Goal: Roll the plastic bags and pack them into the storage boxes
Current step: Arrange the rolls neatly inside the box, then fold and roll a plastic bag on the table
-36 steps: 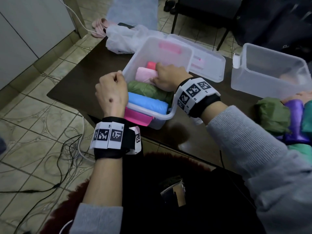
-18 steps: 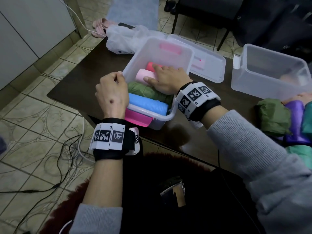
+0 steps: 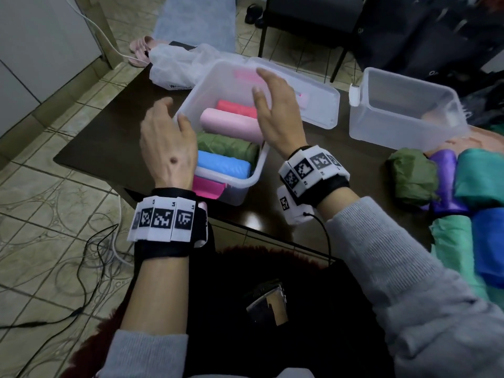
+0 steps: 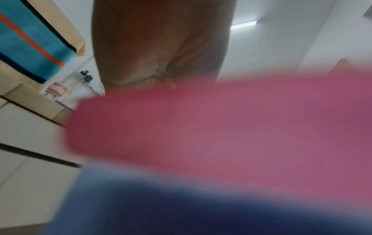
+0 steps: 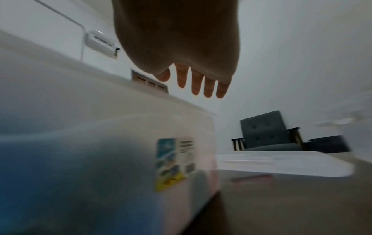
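Observation:
A clear storage box [image 3: 256,170] with a pink latch [image 3: 207,188] stands on the dark table [image 3: 109,148]. It holds a red roll [image 3: 237,106], a pale pink roll [image 3: 229,124], a green roll [image 3: 226,145] and a blue roll [image 3: 223,166]. My right hand [image 3: 275,110] hovers above the box, fingers [image 5: 198,85] straight and holding nothing. My left hand [image 3: 166,137] is beside the box's left rim, relaxed and empty; its wrist view is blurred, showing palm [image 4: 161,47] and latch [image 4: 221,124]. More rolls lie at the right: green [image 3: 411,175], purple [image 3: 444,181], teal [image 3: 480,175], blue [image 3: 488,241].
The box's lid [image 3: 319,107] lies open behind it. A second clear box [image 3: 403,132] stands at the right. A white plastic bag [image 3: 177,66] sits at the table's far corner. Cables [image 3: 90,255] trail on the tiled floor at the left; a dark chair [image 3: 300,12] stands beyond.
My right hand has risen off the pale pink roll and out of the box, fingers now straight. My left hand has let go of the box's left rim and lifted.

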### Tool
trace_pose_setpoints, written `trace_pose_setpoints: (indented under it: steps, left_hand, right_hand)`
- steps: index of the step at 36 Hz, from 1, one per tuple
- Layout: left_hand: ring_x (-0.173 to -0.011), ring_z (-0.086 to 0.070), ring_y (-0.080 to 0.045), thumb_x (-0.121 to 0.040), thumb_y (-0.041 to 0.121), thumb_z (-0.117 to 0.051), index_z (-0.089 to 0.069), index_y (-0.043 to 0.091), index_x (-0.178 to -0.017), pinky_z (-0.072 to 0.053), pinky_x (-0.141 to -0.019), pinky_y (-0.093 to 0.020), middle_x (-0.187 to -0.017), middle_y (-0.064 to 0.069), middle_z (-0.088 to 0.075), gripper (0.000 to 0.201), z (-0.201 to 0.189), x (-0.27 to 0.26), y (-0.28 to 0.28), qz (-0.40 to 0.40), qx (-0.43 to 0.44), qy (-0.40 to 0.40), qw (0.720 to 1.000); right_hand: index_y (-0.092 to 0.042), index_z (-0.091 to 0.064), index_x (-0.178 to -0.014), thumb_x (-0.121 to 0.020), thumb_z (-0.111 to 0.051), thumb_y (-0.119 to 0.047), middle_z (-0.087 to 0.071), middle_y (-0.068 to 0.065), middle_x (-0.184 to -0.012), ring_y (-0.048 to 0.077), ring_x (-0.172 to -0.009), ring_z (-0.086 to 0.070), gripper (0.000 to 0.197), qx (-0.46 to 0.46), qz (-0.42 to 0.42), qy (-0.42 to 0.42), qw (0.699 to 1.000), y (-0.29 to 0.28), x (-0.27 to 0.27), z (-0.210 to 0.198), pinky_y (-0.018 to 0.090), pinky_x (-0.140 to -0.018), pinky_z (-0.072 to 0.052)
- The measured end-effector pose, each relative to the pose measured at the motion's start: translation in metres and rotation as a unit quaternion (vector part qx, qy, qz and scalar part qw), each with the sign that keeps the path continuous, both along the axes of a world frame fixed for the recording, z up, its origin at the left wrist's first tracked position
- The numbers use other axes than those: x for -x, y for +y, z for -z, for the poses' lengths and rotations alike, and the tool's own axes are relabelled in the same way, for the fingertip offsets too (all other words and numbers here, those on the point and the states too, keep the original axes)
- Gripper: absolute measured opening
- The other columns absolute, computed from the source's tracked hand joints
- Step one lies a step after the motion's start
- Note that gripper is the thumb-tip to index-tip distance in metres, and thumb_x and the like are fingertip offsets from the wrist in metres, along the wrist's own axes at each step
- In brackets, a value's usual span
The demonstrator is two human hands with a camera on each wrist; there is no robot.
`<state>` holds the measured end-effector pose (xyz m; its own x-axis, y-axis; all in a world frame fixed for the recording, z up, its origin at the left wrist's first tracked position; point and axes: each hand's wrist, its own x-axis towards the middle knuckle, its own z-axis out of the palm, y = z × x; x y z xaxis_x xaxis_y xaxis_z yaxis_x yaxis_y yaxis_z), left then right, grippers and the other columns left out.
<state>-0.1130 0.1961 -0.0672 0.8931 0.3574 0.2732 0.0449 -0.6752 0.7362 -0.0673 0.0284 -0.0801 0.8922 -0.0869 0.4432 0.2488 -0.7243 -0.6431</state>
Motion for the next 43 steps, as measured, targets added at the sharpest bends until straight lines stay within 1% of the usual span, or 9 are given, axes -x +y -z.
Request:
trace_pose_setpoints:
  steps: [5,9,13,16,19,23,35,40,43]
  left_hand:
    - [-0.120,-0.050,-0.015,-0.096,0.015,-0.044,-0.053,0.011,-0.129,-0.029,-0.090,-0.009,-0.129,-0.004,-0.057,0.035,-0.018,0.019,-0.045,0.076,0.023,-0.120,0.990]
    - [-0.109,-0.058,-0.019,-0.090,0.007,-0.047,-0.060,0.005,-0.119,-0.034,-0.091,-0.014,-0.117,-0.007,-0.065,0.032,-0.020,0.042,-0.102,0.219,0.042,-0.186,0.957]
    - [-0.117,-0.054,-0.022,-0.088,0.011,-0.049,-0.058,0.005,-0.122,-0.034,-0.102,-0.024,-0.123,-0.010,-0.061,0.036,0.016,0.058,-0.150,0.361,0.021,-0.096,0.928]
    - [-0.139,-0.029,-0.025,-0.095,0.020,-0.048,-0.041,0.009,-0.139,-0.021,-0.115,-0.032,-0.147,-0.013,-0.037,0.046,0.048,0.065,-0.175,0.414,-0.057,0.057,0.907]
    - [-0.146,-0.005,-0.025,-0.098,0.030,-0.045,-0.022,0.014,-0.148,-0.007,-0.119,-0.037,-0.158,-0.012,-0.009,0.058,0.070,0.071,-0.187,0.438,-0.109,0.180,0.874]
    - [-0.146,0.007,-0.026,-0.098,0.036,-0.042,-0.011,0.015,-0.151,0.001,-0.117,-0.041,-0.159,-0.012,0.006,0.065,0.090,0.077,-0.191,0.431,-0.134,0.220,0.865]
    - [-0.146,0.010,-0.024,-0.099,0.042,-0.035,-0.010,0.014,-0.151,0.006,-0.116,-0.037,-0.159,-0.010,0.005,0.064,0.108,0.082,-0.184,0.425,-0.197,0.196,0.861]
    - [-0.146,0.010,-0.024,-0.093,0.039,-0.052,-0.008,0.012,-0.151,0.004,-0.117,-0.037,-0.159,-0.011,0.006,0.078,0.096,0.072,-0.182,0.444,-0.157,0.253,0.845]
    - [-0.146,0.006,-0.024,-0.085,0.041,-0.064,-0.004,0.013,-0.151,0.000,-0.117,-0.038,-0.159,-0.011,0.005,0.093,0.081,0.065,-0.185,0.435,-0.105,0.276,0.851]
  right_hand:
    - [-0.013,-0.048,-0.134,-0.098,-0.039,-0.027,-0.050,0.004,-0.136,0.018,-0.128,-0.041,0.039,0.028,0.133,0.025,0.990,-0.068,0.025,0.012,0.033,-0.107,-0.032]
    - [-0.010,-0.047,-0.133,-0.094,-0.045,-0.023,-0.047,0.011,-0.135,0.025,-0.127,-0.039,0.040,0.109,0.263,0.113,0.952,-0.134,0.053,0.026,0.036,-0.106,-0.030]
    - [-0.007,-0.046,-0.132,-0.087,-0.049,-0.015,-0.040,0.017,-0.137,0.033,-0.129,-0.035,0.046,0.127,0.374,0.202,0.896,-0.182,0.088,0.033,0.040,-0.104,-0.030]
    - [-0.002,-0.043,-0.131,-0.086,-0.049,-0.013,-0.037,0.020,-0.139,0.036,-0.130,-0.032,0.047,0.125,0.429,0.244,0.861,-0.205,0.108,0.038,0.042,-0.103,-0.031]
    - [-0.005,-0.037,-0.137,-0.088,-0.053,-0.018,-0.035,0.022,-0.140,0.038,-0.131,-0.031,0.053,0.094,0.409,0.300,0.857,-0.225,0.121,0.042,0.042,-0.105,-0.030]
    - [-0.011,-0.033,-0.143,-0.088,-0.059,-0.023,-0.037,0.025,-0.138,0.040,-0.130,-0.033,0.062,0.062,0.366,0.327,0.869,-0.235,0.129,0.047,0.040,-0.106,-0.029]
    - [-0.005,-0.035,-0.135,-0.084,-0.062,-0.024,-0.032,0.024,-0.136,0.041,-0.126,-0.036,0.061,0.026,0.345,0.318,0.883,-0.176,0.121,0.044,0.036,-0.107,-0.028]
    - [-0.002,-0.032,-0.134,-0.086,-0.065,-0.033,-0.025,0.020,-0.138,0.043,-0.124,-0.037,0.066,-0.005,0.311,0.338,0.888,-0.139,0.120,0.043,0.038,-0.104,-0.032]
    - [0.001,-0.035,-0.137,-0.096,-0.045,-0.043,-0.032,0.024,-0.140,0.039,-0.128,-0.039,0.060,-0.053,0.263,0.368,0.890,-0.136,0.117,0.035,0.035,-0.104,-0.032]
